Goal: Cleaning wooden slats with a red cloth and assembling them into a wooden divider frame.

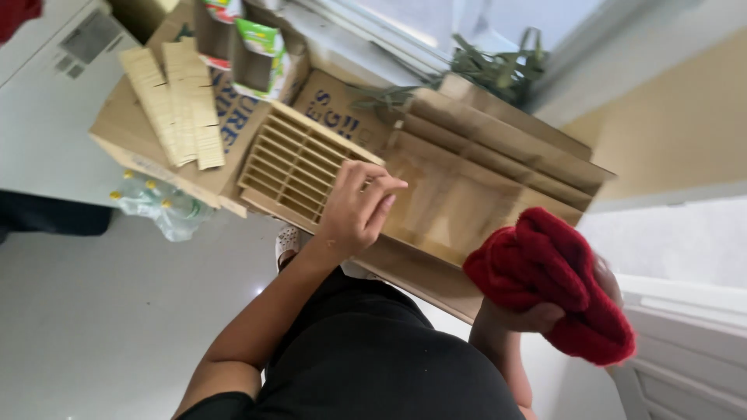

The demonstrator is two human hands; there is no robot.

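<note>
My left hand [354, 210], fingers curled and holding nothing, rests on the cardboard grid [292, 167] at its 4 o'clock corner; my right hand [545, 311] grips a red cloth [556, 280]. Best to lift the flimsy grid evenly, I judge

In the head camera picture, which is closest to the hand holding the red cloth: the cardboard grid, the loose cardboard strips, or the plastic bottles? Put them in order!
From the right hand, gripping the red cloth:
1. Cardboard grid, in the middle, under the left hand.
2. Loose cardboard strips, on the box at upper left.
3. Plastic bottles, on the floor at far left.
</note>
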